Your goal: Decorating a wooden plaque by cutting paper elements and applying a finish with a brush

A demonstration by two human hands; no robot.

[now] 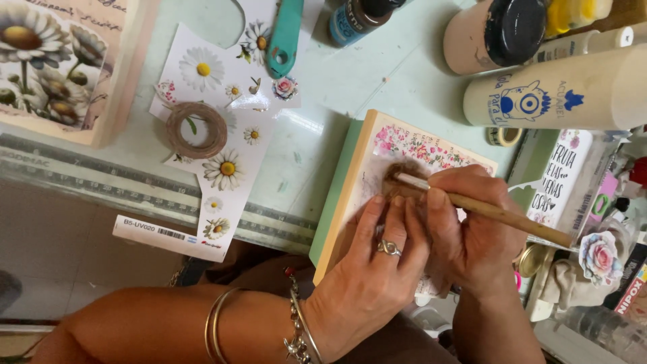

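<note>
Both hands work best steadily: left hand (374,269) flat, open, pinning the floral-papered wooden block (377,158), right hand (465,226) closed around the wooden-handled brush (472,207), stroking lightly outward.

Both hands, left hand (367,269) and right hand (465,232), cover the near half of the floral panel (431,148); the surface beneath cannot be assessed. Brush (485,210) bristles blurred. Daisy box (60,67) cut by the left edge. Teal tool (284,37) and paint bottle (354,19) cut by the top edge.
</note>
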